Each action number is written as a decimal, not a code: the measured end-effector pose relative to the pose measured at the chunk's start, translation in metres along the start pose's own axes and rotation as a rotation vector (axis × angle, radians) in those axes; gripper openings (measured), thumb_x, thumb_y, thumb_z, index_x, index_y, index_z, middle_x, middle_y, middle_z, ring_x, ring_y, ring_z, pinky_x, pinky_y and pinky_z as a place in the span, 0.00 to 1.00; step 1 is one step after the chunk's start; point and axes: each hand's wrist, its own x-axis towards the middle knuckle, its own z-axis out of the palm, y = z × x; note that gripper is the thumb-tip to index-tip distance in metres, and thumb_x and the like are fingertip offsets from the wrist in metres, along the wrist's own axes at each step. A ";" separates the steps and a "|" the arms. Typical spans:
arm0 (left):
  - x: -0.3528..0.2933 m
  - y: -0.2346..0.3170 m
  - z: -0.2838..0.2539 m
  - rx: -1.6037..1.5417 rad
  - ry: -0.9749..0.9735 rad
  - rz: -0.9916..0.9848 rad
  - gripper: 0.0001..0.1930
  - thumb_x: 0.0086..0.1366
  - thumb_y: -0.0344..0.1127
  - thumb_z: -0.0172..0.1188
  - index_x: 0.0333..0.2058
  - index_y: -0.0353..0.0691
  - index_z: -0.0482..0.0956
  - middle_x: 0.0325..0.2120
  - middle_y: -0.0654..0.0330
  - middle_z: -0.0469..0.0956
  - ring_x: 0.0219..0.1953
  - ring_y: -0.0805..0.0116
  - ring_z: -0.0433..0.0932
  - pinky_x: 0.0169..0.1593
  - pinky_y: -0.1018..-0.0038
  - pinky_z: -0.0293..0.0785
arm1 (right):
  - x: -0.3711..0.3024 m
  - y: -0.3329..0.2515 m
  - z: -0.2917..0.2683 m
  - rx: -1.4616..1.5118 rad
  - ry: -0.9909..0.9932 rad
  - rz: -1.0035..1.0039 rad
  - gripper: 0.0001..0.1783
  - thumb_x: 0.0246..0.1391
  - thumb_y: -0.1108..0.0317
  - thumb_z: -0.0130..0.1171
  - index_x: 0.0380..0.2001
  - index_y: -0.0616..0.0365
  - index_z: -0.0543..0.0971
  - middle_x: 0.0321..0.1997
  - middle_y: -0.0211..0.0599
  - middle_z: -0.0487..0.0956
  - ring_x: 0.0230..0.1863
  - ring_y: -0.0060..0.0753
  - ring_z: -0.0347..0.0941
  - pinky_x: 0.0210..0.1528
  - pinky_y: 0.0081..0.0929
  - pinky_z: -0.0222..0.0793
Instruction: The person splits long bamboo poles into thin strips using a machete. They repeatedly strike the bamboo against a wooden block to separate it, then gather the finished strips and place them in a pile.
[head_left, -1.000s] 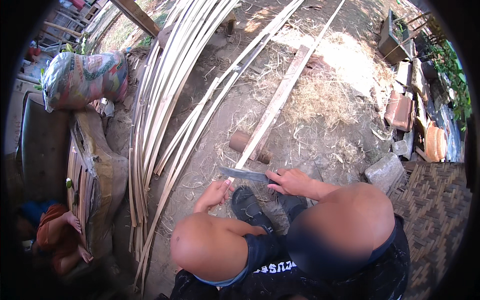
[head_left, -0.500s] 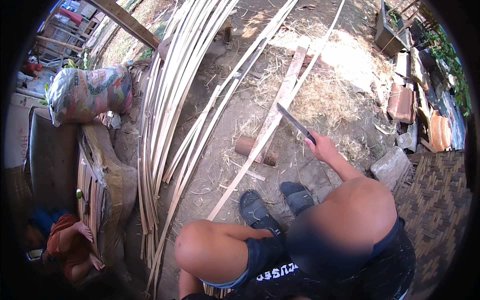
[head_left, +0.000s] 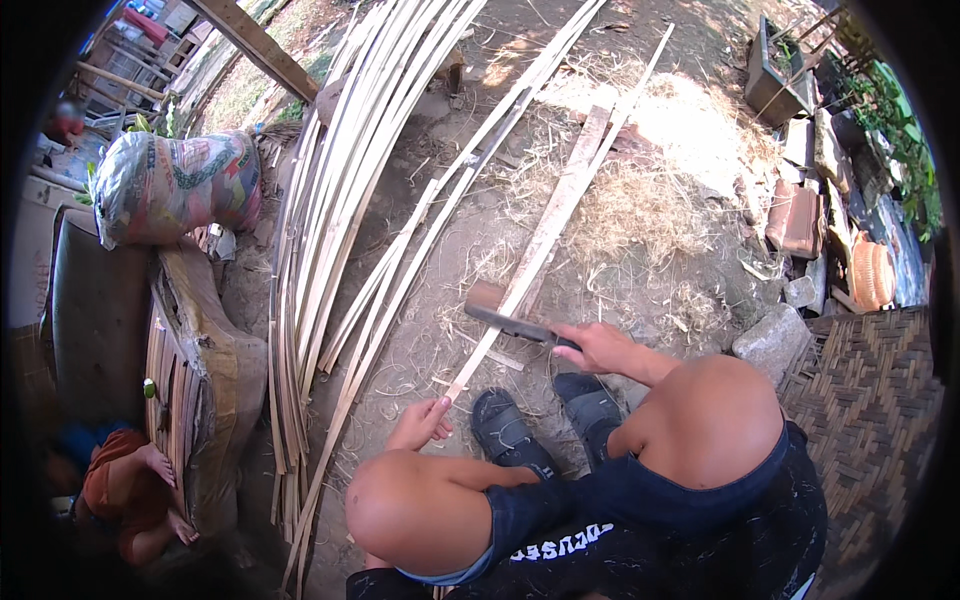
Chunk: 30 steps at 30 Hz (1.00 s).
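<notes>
My left hand (head_left: 422, 422) pinches the near end of a long, pale, bamboo-like strip (head_left: 482, 348), just in front of my left knee. From there the strip slants away to the far right, over a narrow wooden board (head_left: 578, 160). The board's near end rests by a short round piece of wood (head_left: 487, 295) on the ground. My right hand (head_left: 595, 348) grips the handle of a dark-bladed knife (head_left: 505, 322). Its blade lies crosswise over the strip, a short way beyond my left fingers. My sandalled feet (head_left: 505, 420) are close below.
A large bundle of long pale strips (head_left: 340, 190) lies to the left. Beyond it stand a stuffed sack (head_left: 180, 185) and a bench-like form. Another person's legs (head_left: 130, 490) show at lower left. On the right are a stone (head_left: 775, 335) and a woven mat (head_left: 870, 420). Shavings (head_left: 640, 220) litter the ground.
My left hand has come into view, holding the strip's near end. The strip's far end has drawn closer. My right hand has brought the knife nearer and left, from far along the strip.
</notes>
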 end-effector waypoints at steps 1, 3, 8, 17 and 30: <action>0.008 -0.004 0.000 0.008 -0.013 0.061 0.22 0.73 0.51 0.51 0.32 0.35 0.78 0.15 0.64 0.72 0.16 0.80 0.68 0.19 0.78 0.62 | 0.007 0.006 -0.004 -0.019 -0.009 -0.006 0.25 0.65 0.46 0.48 0.58 0.46 0.71 0.28 0.53 0.80 0.32 0.58 0.79 0.40 0.49 0.76; 0.007 -0.043 -0.006 0.004 -0.020 0.058 0.22 0.73 0.50 0.50 0.31 0.36 0.79 0.14 0.65 0.71 0.15 0.79 0.67 0.19 0.79 0.62 | 0.005 0.017 -0.009 -0.051 -0.037 0.017 0.26 0.65 0.44 0.47 0.58 0.46 0.71 0.29 0.53 0.80 0.32 0.59 0.79 0.40 0.50 0.75; -0.017 -0.013 -0.002 -0.067 0.019 -0.088 0.21 0.73 0.48 0.51 0.31 0.35 0.80 0.14 0.65 0.72 0.14 0.79 0.67 0.17 0.78 0.62 | 0.001 -0.027 0.001 0.078 -0.061 0.013 0.24 0.65 0.43 0.47 0.54 0.44 0.74 0.26 0.49 0.79 0.30 0.56 0.79 0.37 0.49 0.77; -0.033 -0.028 -0.001 0.064 0.107 0.007 0.19 0.72 0.48 0.53 0.33 0.35 0.80 0.17 0.64 0.75 0.17 0.78 0.70 0.21 0.77 0.65 | 0.017 -0.020 -0.014 0.074 0.019 -0.016 0.22 0.63 0.49 0.53 0.51 0.52 0.74 0.24 0.50 0.79 0.30 0.59 0.78 0.36 0.51 0.76; -0.001 -0.083 0.008 0.158 0.356 0.110 0.18 0.71 0.47 0.54 0.36 0.35 0.79 0.18 0.62 0.76 0.18 0.76 0.72 0.23 0.78 0.67 | 0.015 -0.024 -0.008 0.039 -0.042 -0.061 0.21 0.63 0.49 0.51 0.48 0.53 0.75 0.27 0.54 0.80 0.31 0.58 0.79 0.35 0.51 0.75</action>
